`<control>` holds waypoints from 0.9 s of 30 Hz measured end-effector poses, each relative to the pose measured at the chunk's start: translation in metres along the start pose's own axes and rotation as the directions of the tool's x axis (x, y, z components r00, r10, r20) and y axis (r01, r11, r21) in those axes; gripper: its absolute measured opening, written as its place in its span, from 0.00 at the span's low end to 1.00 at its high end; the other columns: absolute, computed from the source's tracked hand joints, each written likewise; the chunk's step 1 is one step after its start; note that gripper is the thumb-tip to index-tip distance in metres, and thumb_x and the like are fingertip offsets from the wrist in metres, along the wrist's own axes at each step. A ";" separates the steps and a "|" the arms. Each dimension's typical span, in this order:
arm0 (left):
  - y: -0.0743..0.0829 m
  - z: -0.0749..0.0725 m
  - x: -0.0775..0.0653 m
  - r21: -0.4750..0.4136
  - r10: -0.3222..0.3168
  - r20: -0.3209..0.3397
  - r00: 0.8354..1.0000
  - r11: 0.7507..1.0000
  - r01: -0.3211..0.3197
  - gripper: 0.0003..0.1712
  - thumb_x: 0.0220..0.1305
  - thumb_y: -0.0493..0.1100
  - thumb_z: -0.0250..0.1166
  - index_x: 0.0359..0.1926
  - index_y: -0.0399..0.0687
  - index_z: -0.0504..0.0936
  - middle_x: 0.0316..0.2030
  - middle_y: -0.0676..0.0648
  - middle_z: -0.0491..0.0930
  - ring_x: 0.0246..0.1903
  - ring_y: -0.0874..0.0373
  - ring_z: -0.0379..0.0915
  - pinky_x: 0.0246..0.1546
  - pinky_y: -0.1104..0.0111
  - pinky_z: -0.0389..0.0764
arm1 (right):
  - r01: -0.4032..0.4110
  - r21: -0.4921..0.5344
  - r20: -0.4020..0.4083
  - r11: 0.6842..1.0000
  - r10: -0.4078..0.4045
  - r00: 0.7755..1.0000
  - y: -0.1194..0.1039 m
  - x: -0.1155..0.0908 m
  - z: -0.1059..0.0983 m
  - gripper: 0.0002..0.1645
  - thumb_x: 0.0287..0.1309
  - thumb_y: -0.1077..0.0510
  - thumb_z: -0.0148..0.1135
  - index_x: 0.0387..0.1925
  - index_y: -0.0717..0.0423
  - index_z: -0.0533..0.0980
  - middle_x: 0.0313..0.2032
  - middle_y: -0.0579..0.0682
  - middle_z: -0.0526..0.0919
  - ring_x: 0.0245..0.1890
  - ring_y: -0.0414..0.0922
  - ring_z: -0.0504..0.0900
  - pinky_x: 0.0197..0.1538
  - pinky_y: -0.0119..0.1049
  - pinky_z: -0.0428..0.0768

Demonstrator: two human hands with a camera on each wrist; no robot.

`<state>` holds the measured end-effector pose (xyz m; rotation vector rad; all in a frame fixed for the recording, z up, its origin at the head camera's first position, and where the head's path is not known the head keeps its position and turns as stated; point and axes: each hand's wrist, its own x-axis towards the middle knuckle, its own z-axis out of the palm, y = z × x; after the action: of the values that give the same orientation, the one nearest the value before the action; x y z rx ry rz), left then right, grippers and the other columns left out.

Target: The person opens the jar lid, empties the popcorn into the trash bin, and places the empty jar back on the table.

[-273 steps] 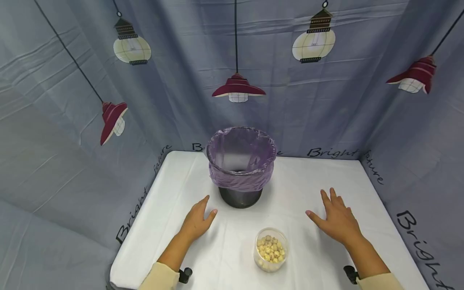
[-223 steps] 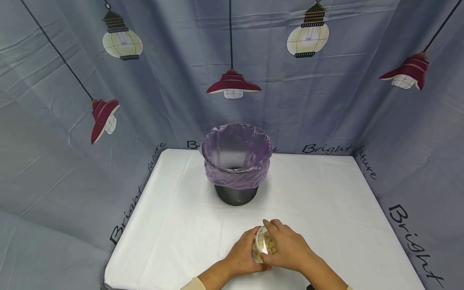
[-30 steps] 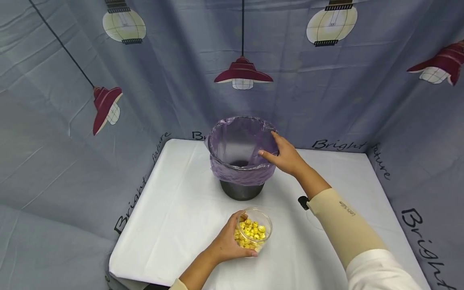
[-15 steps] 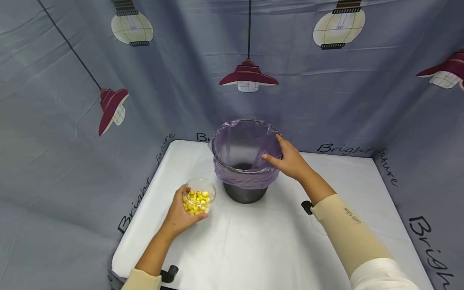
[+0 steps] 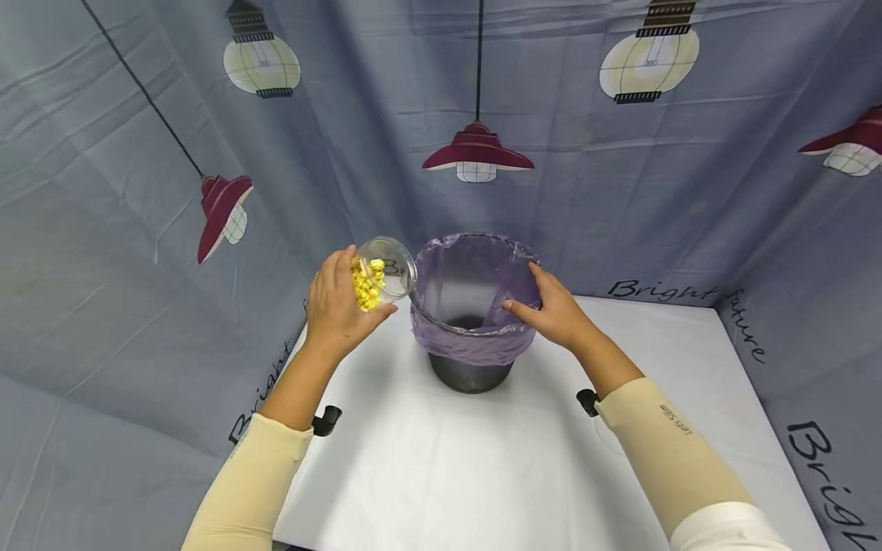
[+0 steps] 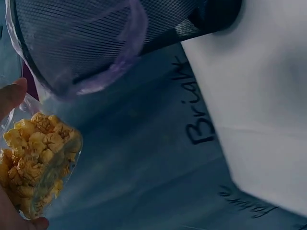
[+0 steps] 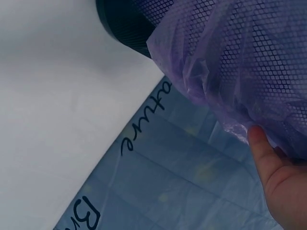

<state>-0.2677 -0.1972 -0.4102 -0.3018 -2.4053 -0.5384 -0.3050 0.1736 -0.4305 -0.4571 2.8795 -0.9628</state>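
My left hand (image 5: 336, 312) grips a clear plastic jar (image 5: 402, 285) of yellow popcorn (image 5: 367, 286). It is raised, with the jar's mouth tipped toward the trash can's left rim. The left wrist view shows the popcorn (image 6: 36, 151) heaped inside the jar, close by the can. The black mesh trash can (image 5: 472, 376) stands upright, lined with a purple bag (image 5: 458, 346) folded over its rim. On the can's right side my right hand (image 5: 561, 315) holds the rim, thumb toward the inside. In the right wrist view, a finger (image 7: 261, 148) lies against the purple bag.
A white-covered table (image 5: 427, 474) carries the can. A faint clear round lid (image 5: 609, 438) lies beside my right forearm, partly hidden by it. Grey-blue cloth (image 5: 331, 176) printed with lamps and lettering hangs behind and at both sides.
My left hand has carried the jar left, then up and forward to the can's rim, tipping it over. The right hand has stayed on the rim. Earlier both hands were at the jar.
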 end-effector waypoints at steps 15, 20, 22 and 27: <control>0.054 0.000 0.068 0.346 0.311 0.379 0.872 0.826 -0.445 0.62 0.44 0.59 0.81 0.75 0.51 0.56 0.69 0.39 0.62 0.71 0.42 0.55 0.67 0.39 0.59 | 0.014 0.000 -0.008 1.000 -0.014 1.000 -0.001 0.003 0.000 0.62 0.61 0.27 0.55 0.79 0.59 0.41 0.76 0.66 0.49 0.75 0.64 0.50 0.72 0.64 0.53; 0.062 0.005 0.072 0.348 0.370 0.438 0.819 0.771 -0.534 0.57 0.48 0.45 0.80 0.76 0.53 0.57 0.70 0.39 0.61 0.72 0.41 0.52 0.69 0.38 0.54 | 0.019 0.001 -0.011 1.000 -0.019 1.000 0.001 0.003 0.000 0.61 0.62 0.29 0.55 0.79 0.59 0.41 0.76 0.66 0.49 0.75 0.64 0.51 0.73 0.64 0.54; 0.065 0.006 0.074 0.347 0.388 0.448 0.806 0.755 -0.556 0.56 0.48 0.39 0.78 0.76 0.54 0.57 0.70 0.39 0.61 0.73 0.41 0.51 0.70 0.37 0.53 | 0.014 0.001 -0.008 1.000 -0.014 1.000 0.001 0.002 0.000 0.60 0.63 0.30 0.55 0.79 0.58 0.40 0.76 0.66 0.49 0.75 0.64 0.50 0.73 0.63 0.54; 0.069 0.009 0.074 0.354 0.422 0.481 0.768 0.708 -0.611 0.62 0.43 0.33 0.79 0.77 0.58 0.55 0.72 0.41 0.60 0.74 0.40 0.48 0.71 0.37 0.49 | 0.003 0.006 -0.005 1.000 -0.003 1.000 0.000 0.002 0.000 0.59 0.63 0.31 0.55 0.79 0.58 0.40 0.76 0.66 0.48 0.75 0.64 0.51 0.72 0.63 0.55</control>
<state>-0.3058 -0.1254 -0.3485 -0.8936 -2.5282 0.4467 -0.3070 0.1729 -0.4307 -0.4598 2.8806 -0.9740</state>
